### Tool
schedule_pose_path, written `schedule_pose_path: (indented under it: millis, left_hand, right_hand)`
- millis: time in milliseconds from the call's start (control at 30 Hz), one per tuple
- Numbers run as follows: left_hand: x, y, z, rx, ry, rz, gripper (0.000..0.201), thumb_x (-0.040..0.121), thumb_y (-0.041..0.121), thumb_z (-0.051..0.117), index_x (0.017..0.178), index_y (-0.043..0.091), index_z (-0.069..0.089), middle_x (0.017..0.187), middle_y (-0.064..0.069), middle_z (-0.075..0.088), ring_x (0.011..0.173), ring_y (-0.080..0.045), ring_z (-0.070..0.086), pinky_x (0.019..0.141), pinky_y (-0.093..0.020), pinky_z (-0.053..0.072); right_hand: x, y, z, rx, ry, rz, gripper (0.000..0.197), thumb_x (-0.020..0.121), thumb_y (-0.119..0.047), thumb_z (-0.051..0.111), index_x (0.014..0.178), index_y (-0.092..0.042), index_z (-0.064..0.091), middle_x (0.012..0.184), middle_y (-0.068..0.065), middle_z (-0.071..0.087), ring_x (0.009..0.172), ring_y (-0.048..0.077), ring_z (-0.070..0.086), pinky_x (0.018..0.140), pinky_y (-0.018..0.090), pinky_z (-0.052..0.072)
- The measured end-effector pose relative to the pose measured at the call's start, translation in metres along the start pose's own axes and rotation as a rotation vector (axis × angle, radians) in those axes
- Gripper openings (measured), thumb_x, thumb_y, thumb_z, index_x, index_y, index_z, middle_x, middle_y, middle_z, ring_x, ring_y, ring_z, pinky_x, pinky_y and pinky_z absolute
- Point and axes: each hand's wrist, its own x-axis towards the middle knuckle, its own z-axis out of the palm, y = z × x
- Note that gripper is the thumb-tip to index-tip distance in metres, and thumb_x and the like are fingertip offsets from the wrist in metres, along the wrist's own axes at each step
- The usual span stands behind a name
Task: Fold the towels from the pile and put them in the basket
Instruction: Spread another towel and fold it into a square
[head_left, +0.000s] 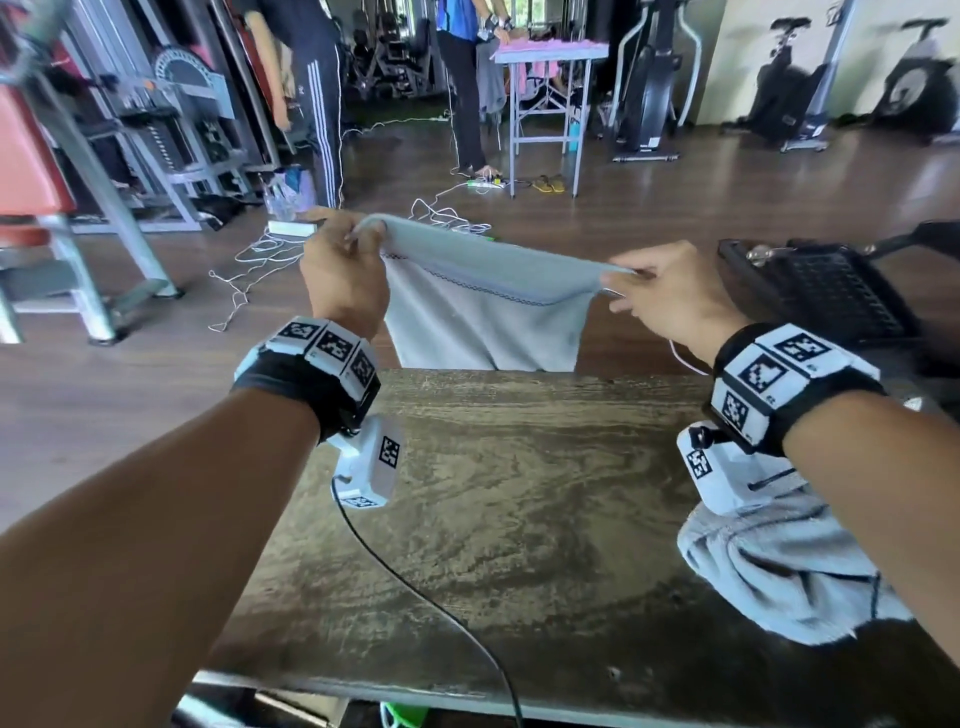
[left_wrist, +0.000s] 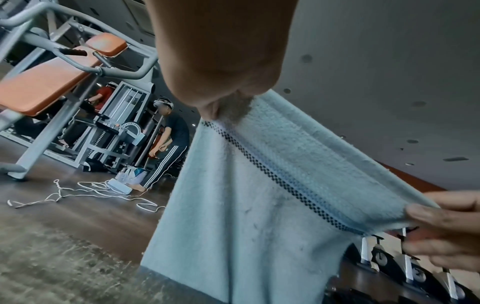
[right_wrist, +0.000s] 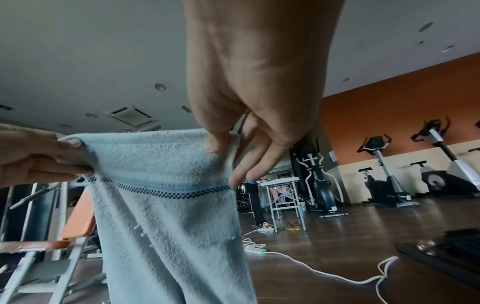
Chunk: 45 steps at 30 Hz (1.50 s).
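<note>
A light blue towel (head_left: 483, 306) with a dark checked stripe hangs in the air beyond the far edge of the table (head_left: 519, 493). My left hand (head_left: 358, 244) pinches its top left corner and my right hand (head_left: 623, 283) pinches its top right corner, so the top edge stretches between them. The towel (left_wrist: 246, 205) fills the left wrist view, where the left hand (left_wrist: 221, 111) holds the corner. In the right wrist view the right hand (right_wrist: 226, 148) pinches the towel (right_wrist: 168, 205). A pile of crumpled light blue towels (head_left: 779, 571) lies on the table under my right forearm. A black basket (head_left: 826, 296) stands at the far right.
A black cable (head_left: 415, 587) runs across the table from my left wrist. Grey gym machines with orange pads (head_left: 31, 156) stand at the left. White cords (head_left: 260, 260) lie on the wooden floor. Two people (head_left: 311, 78) and a small table (head_left: 545, 57) are at the back.
</note>
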Motion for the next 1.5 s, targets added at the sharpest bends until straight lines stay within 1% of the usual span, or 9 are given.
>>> schedule_pose_path:
  millis: [100,233,367,533,733,967,1267,1433,1500]
  left_hand:
    - [-0.007,-0.012,-0.005,0.098,-0.008,0.001,0.022,0.091,0.029,0.054,0.089,0.012,0.068,0.077,-0.004,0.065,0.069,-0.017,0.054,0.065,-0.029,0.046]
    - [-0.022,-0.031,-0.011,0.193,-0.185,-0.035,0.018,0.093,0.027,0.060,0.089,0.013,0.071,0.077,-0.005,0.064,0.068,-0.017,0.053,0.056,-0.020,0.040]
    - [-0.031,-0.036,-0.020,0.201,-0.236,-0.015,0.019,0.093,0.026,0.062,0.086,0.011,0.071,0.060,0.002,0.051,0.047,-0.004,0.043,0.043,-0.017,0.034]
    - [-0.045,-0.038,-0.042,0.232,-0.238,-0.030,0.017,0.091,0.026,0.064,0.088,0.012,0.073,0.055,0.006,0.049,0.051,-0.011,0.044,0.051,-0.023,0.035]
    - [-0.077,-0.044,-0.085,0.270,-0.277,-0.051,0.009,0.090,0.023,0.068,0.085,0.017,0.073,0.055,0.005,0.048,0.050,-0.010,0.042,0.057,-0.025,0.036]
    - [-0.133,-0.034,-0.137,0.277,-0.332,0.029,0.011,0.090,0.020,0.069,0.086,0.011,0.072,0.058,-0.003,0.052,0.046,-0.006,0.042,0.045,-0.013,0.032]
    - [-0.180,-0.026,-0.175,0.376,-0.499,0.056,0.019,0.094,0.021,0.063,0.081,0.007,0.068,0.066,-0.006,0.058,0.060,-0.015,0.048,0.053,-0.023,0.038]
    - [-0.191,-0.017,-0.193,0.387,-0.746,-0.071,0.017,0.095,0.023,0.062,0.099,0.014,0.076,0.087,-0.005,0.071,0.082,-0.019,0.063,0.077,-0.029,0.051]
    - [-0.196,-0.008,-0.202,0.443,-0.916,-0.130,0.017,0.096,0.026,0.062,0.104,0.018,0.075,0.088,0.005,0.070,0.079,-0.010,0.060,0.075,-0.026,0.046]
  right_hand:
    - [-0.001,-0.004,0.012,-0.040,-0.057,-0.036,0.012,0.091,-0.010,0.068,0.087,-0.013,0.080,0.076,0.005,0.073,0.068,0.012,0.063,0.069,0.035,0.051]
    - [-0.010,-0.003,0.015,-0.058,-0.023,-0.024,0.016,0.093,-0.007,0.066,0.100,-0.010,0.080,0.090,0.006,0.074,0.082,0.016,0.063,0.061,0.015,0.045]
    - [-0.024,0.005,0.010,0.002,0.101,0.002,0.014,0.093,-0.011,0.067,0.098,-0.011,0.080,0.096,0.011,0.077,0.096,0.028,0.070,0.076,0.031,0.051]
    - [-0.055,0.006,0.003,-0.086,0.039,0.002,0.010,0.090,-0.018,0.072,0.093,-0.014,0.080,0.087,0.001,0.076,0.069,-0.001,0.058,0.061,0.005,0.040]
    - [-0.106,0.004,-0.002,-0.106,-0.082,-0.033,0.007,0.088,-0.023,0.076,0.087,-0.017,0.079,0.079,-0.010,0.074,0.074,0.004,0.066,0.065,0.007,0.042]
    - [-0.172,-0.001,-0.007,-0.142,-0.154,-0.133,0.015,0.098,-0.023,0.062,0.083,-0.019,0.064,0.070,-0.005,0.062,0.069,0.019,0.058,0.068,0.037,0.045]
    - [-0.228,-0.014,-0.029,-0.101,-0.239,-0.128,0.025,0.102,-0.019,0.053,0.078,-0.025,0.051,0.065,-0.005,0.047,0.061,0.013,0.043,0.062,0.035,0.035]
    - [-0.246,-0.028,-0.049,-0.087,-0.473,0.083,0.021,0.104,-0.026,0.049,0.088,-0.017,0.059,0.080,0.002,0.055,0.070,0.017,0.053,0.064,0.044,0.055]
    - [-0.253,-0.034,-0.056,0.012,-0.673,0.256,0.022,0.104,-0.024,0.051,0.091,-0.009,0.062,0.079,0.004,0.050,0.069,0.012,0.053,0.059,0.030,0.054]
